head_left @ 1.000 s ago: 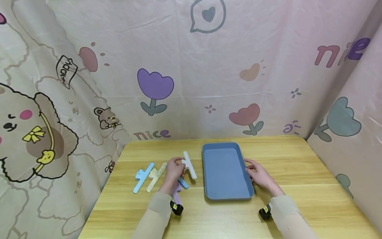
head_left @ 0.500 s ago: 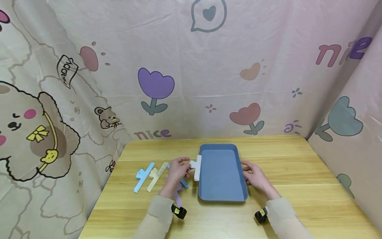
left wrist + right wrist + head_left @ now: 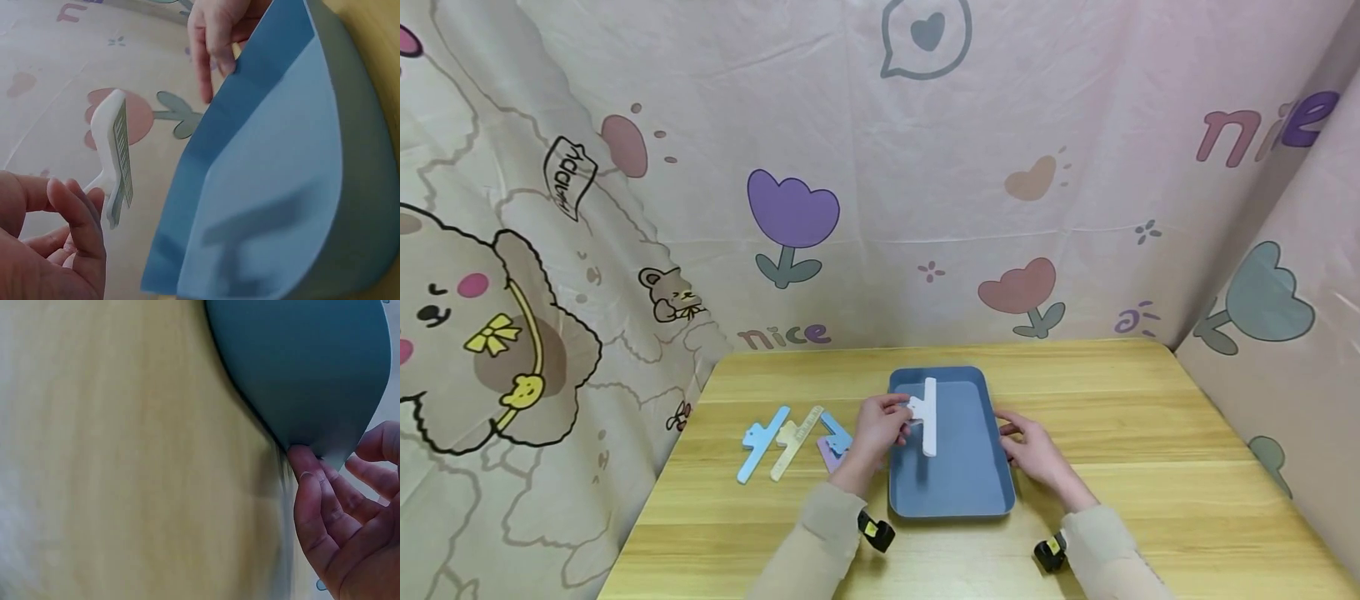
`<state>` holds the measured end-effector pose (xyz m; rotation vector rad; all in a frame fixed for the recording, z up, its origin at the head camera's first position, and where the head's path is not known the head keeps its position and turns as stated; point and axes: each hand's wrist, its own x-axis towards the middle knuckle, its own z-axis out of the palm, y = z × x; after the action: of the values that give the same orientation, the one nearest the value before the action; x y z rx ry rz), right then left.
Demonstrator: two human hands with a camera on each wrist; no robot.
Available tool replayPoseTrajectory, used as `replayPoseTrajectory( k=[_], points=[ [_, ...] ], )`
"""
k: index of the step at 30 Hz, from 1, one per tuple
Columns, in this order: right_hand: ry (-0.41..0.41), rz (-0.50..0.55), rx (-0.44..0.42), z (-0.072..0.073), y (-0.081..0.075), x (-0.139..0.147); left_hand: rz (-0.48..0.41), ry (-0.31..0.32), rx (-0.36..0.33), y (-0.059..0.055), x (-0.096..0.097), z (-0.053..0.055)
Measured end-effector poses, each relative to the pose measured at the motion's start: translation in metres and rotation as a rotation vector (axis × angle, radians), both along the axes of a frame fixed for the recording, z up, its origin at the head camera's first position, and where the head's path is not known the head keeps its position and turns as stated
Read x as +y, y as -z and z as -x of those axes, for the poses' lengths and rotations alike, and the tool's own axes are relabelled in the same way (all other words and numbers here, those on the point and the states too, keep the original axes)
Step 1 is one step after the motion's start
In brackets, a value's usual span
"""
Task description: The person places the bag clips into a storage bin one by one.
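My left hand point(image 3: 877, 429) pinches a white clip point(image 3: 930, 417) by its handle, above the blue-grey rectangular tray point(image 3: 958, 496). In the left wrist view the clip point(image 3: 107, 134) is raised beside the tray wall point(image 3: 250, 75), and a T-shaped shadow falls on the tray floor. At the tray's right side, my right hand point(image 3: 1033, 454) grips the edge; the right wrist view has its fingers point(image 3: 309, 459) bent against the outer wall point(image 3: 300, 375), with one finger at the rim.
Left of the tray on the wooden table point(image 3: 1150, 433) lie a light blue clip point(image 3: 763, 444), a cream clip point(image 3: 795, 442), and a blue clip point(image 3: 837, 433) overlapping a purple clip point(image 3: 829, 455), partly hidden by my left arm. Patterned curtains point(image 3: 880, 208) enclose the table's back and sides.
My left hand has carried the white clip rightward from beside the tray to over it. The tray has slid left and slightly nearer, my right hand moving along with it.
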<state>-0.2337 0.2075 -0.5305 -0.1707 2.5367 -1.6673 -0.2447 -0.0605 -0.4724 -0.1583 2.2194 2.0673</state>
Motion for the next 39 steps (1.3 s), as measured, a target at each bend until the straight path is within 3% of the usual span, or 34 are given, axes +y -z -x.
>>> replayPoseTrajectory(
  k=[17, 21, 28, 39],
  points=[
    [0.014, 0.042, -0.045, -0.003, 0.003, 0.003, -0.015, 0.038, -0.081, 0.026, 0.054, 0.016],
    [0.003, 0.053, -0.057, -0.002, 0.004, 0.004, -0.007, 0.054, -0.091, 0.028, 0.059, 0.017],
    [-0.088, 0.099, -0.076, -0.001, 0.001, 0.007, 0.022, 0.055, -0.08, 0.032, 0.065, 0.019],
    [-0.082, 0.111, -0.09, 0.005, -0.002, 0.007, 0.069, 0.087, -0.083, 0.034, 0.073, 0.019]
  ],
)
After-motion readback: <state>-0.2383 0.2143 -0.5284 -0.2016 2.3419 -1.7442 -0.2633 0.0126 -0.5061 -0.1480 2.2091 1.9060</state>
